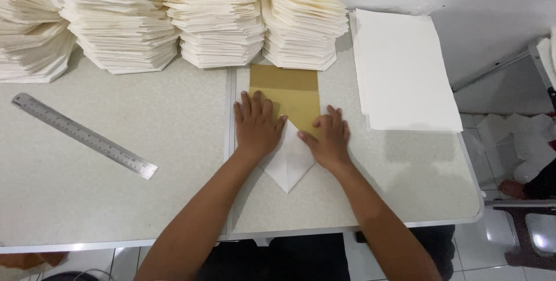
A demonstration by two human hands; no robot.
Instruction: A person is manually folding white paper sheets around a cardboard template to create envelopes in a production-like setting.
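From the head view, the sheet of paper [288, 162] I am folding lies flat on the white table [116, 159], just past the seam between the two table halves, with its gold side showing at the far end and its white underside turned up toward me. The near end already comes to a point, so I judge both lower corners are folded in to the middle; the gold upper part looks unfolded as yet. My left hand [255, 126] lies palm down on the left flap, fingers spread and flat, pressing rather than gripping. My right hand [330, 137] does the same on the right flap, fingers stretched out and a little apart, thumb angled in toward the centre crease. Both forearms reach straight out from my body, nearly parallel. Behind the sheet stand rows of finished folded pieces [217, 17] in cream stacks; a pile of flat white sheets [402, 72] sits to my right, and a steel ruler [84, 135] lies well off to my left
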